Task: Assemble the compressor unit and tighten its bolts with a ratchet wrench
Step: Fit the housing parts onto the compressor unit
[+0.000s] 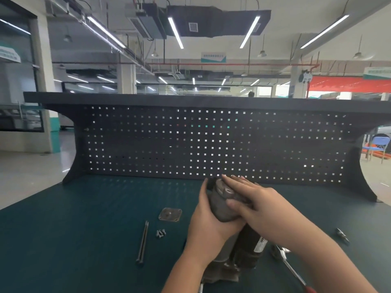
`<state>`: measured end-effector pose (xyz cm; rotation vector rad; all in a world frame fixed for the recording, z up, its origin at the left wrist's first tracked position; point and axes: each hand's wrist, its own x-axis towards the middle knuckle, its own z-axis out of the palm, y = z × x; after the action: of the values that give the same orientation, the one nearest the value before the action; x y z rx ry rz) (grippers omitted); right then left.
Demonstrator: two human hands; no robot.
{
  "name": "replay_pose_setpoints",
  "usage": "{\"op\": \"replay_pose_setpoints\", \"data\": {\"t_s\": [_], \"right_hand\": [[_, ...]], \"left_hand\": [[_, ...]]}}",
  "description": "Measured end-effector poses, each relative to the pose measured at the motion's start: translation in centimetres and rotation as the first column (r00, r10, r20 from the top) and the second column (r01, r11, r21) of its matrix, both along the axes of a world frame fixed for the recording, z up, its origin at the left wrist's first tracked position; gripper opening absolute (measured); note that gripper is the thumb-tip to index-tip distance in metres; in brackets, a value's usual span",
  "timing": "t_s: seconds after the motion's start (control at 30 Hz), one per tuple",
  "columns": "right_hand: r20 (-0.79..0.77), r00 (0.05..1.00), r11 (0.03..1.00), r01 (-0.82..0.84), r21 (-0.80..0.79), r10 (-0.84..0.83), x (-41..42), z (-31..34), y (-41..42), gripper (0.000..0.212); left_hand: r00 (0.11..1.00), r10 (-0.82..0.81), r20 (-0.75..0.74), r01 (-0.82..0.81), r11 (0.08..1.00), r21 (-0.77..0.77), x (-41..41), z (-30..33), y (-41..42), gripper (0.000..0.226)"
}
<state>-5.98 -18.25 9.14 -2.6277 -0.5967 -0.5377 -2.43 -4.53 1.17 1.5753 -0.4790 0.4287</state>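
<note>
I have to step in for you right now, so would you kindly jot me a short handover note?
Left hand grips the grey end housing from the left; right hand presses flat on top of it.
Housing sits on the upright compressor body, mid-bench.
Left of it lie the square cover plate, two long bolts and small screws; ratchet wrench and a socket lie right.
Done: housing placed. Left: bolts, plate, tightening.
</note>
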Motion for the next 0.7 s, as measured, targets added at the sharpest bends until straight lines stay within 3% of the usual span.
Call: {"op": "replay_pose_setpoints", "data": {"t_s": [0.1, 0.2, 0.33, 0.5, 0.57, 0.63, 0.7], "right_hand": [[0.059, 0.995, 0.980, 0.087, -0.181, -0.077, -0.2, 0.5, 0.2, 0.056], [0.051, 0.993, 0.943, 0.115, -0.313, -0.104, -0.8, 1.0, 0.6, 0.064], [0.008, 0.995, 0.956, 0.097, -0.276, -0.099, -1.7, 1.2, 0.9, 0.093], [0.069, 0.992, 0.960, 0.118, -0.255, -0.104, -1.7, 0.8, 0.9, 0.085], [0.067, 0.993, 0.965, 0.113, -0.238, -0.100, -1.7, 1.0, 0.8, 0.087], [0.056, 0.994, 0.970, 0.104, -0.220, -0.094, -1.6, 1.4, 0.6, 0.090], [0.070, 0.994, 0.976, 0.100, -0.196, -0.087, -1.6, 1.6, 0.4, 0.092]], "left_hand": [[0.999, 0.042, -0.005, -0.042, 0.999, 0.022, 0.1, -0.1, -0.3, 0.098], [0.999, 0.054, -0.004, -0.054, 0.997, 0.049, 0.3, -0.3, -0.2, 0.100], [1.000, -0.005, -0.008, 0.005, 0.998, 0.057, 0.3, 0.0, 0.0, 0.099], [0.964, -0.235, -0.123, 0.252, 0.957, 0.146, -0.1, 0.8, 3.5, 0.070], [0.974, -0.110, -0.197, 0.140, 0.979, 0.146, 0.4, 0.9, 6.3, 0.036], [0.949, 0.204, -0.242, -0.170, 0.973, 0.156, 1.3, 0.6, 9.4, 0.027], [0.750, 0.608, -0.261, -0.485, 0.774, 0.408, 2.1, 0.0, 12.2, 0.028]]}}
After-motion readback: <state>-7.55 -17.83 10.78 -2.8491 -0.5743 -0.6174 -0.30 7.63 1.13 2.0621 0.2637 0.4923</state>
